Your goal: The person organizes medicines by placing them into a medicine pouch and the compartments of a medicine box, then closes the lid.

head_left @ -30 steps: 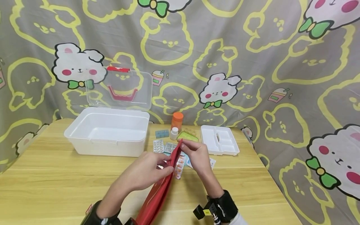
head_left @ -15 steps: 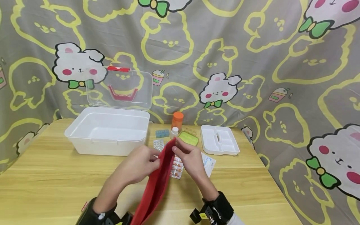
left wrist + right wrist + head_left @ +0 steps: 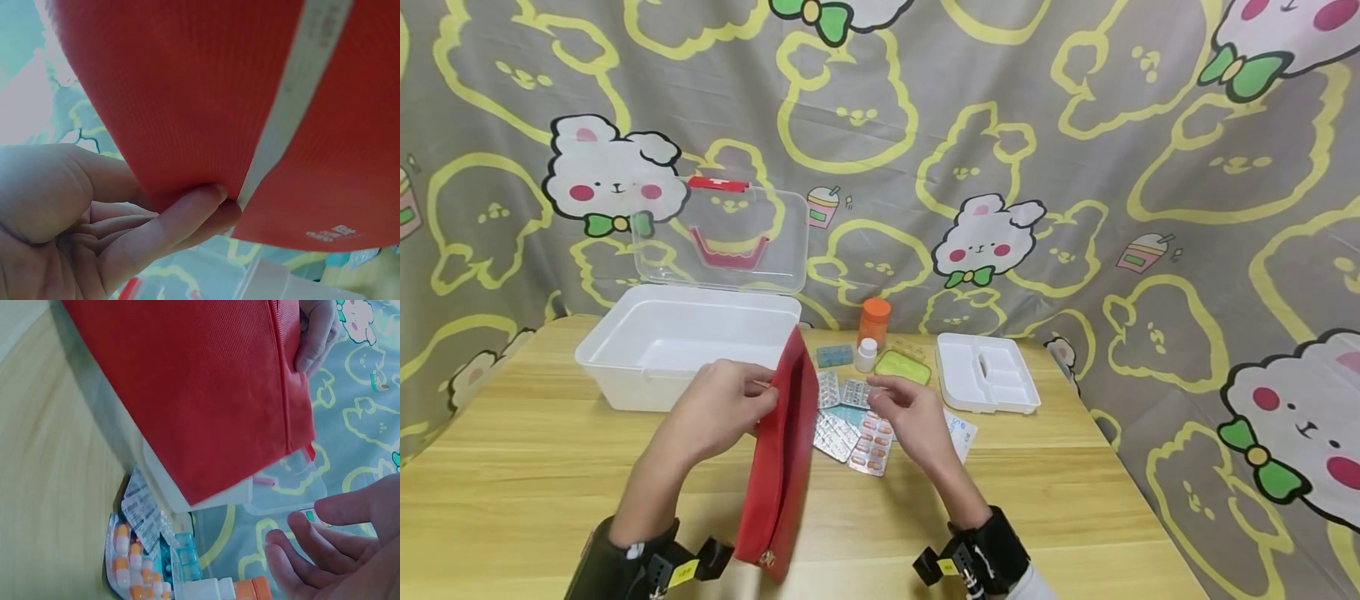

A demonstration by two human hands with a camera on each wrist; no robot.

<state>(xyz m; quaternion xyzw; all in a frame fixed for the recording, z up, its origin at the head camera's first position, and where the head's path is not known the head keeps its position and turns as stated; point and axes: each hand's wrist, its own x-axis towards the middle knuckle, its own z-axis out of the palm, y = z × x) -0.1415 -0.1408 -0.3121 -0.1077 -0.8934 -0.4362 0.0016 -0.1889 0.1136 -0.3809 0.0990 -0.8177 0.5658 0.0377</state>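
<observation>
The left hand (image 3: 718, 408) pinches the side of a red zip pouch (image 3: 778, 458), held on edge above the table with its top parted. In the left wrist view the thumb and fingers (image 3: 187, 215) grip the red fabric (image 3: 187, 94) beside a pale stripe. The right hand (image 3: 917, 417) hovers over the blister packs with fingers loosely bent, holding nothing. In the right wrist view that hand (image 3: 337, 544) is apart from the pouch (image 3: 200, 394). Below lie an orange-and-white capsule pack (image 3: 872, 443) and silver blister packs (image 3: 836, 436).
A white box (image 3: 685, 392) with its clear lid raised stands at the left. Behind the packs are an orange bottle (image 3: 874, 323), a small white bottle (image 3: 866, 356), a blue pill case (image 3: 834, 357) and a green case (image 3: 902, 367). A white compartment tray (image 3: 987, 374) lies to the right.
The right hand has let go of the pouch and stays at the right. The left hand has moved left with the pouch, uncovering more blister packs.
</observation>
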